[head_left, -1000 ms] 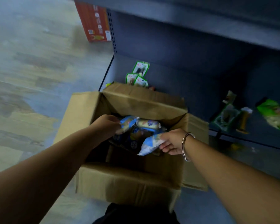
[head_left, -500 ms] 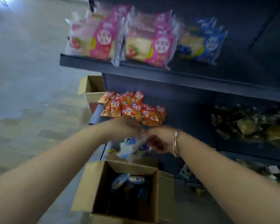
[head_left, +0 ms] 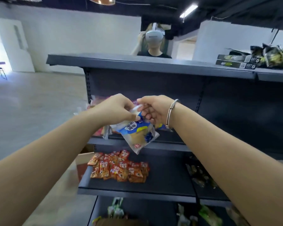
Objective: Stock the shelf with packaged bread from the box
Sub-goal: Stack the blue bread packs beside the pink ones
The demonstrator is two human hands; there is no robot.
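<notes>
A blue-and-white bread packet (head_left: 138,135) hangs in the air before the dark grey shelf unit. My left hand (head_left: 114,110) pinches its top edge from the left. My right hand (head_left: 153,110), with a silver bangle at the wrist, pinches the same top edge from the right. Behind the packet lies the bread shelf (head_left: 163,144), where pink packets (head_left: 95,103) show past my left hand. The cardboard box (head_left: 119,222) appears only as a brown flap at the bottom edge.
A pile of orange snack packets (head_left: 119,168) lies on the shelf below. Dark packets (head_left: 201,175) sit to their right. The top shelf (head_left: 153,64) carries black boxes and bags (head_left: 258,59) at the right. A person in a headset (head_left: 153,41) stands behind the unit.
Both hands have lifted a bread packet out of the box and up to the level of the bread shelf. My view has swung upward from the box to the shelves.
</notes>
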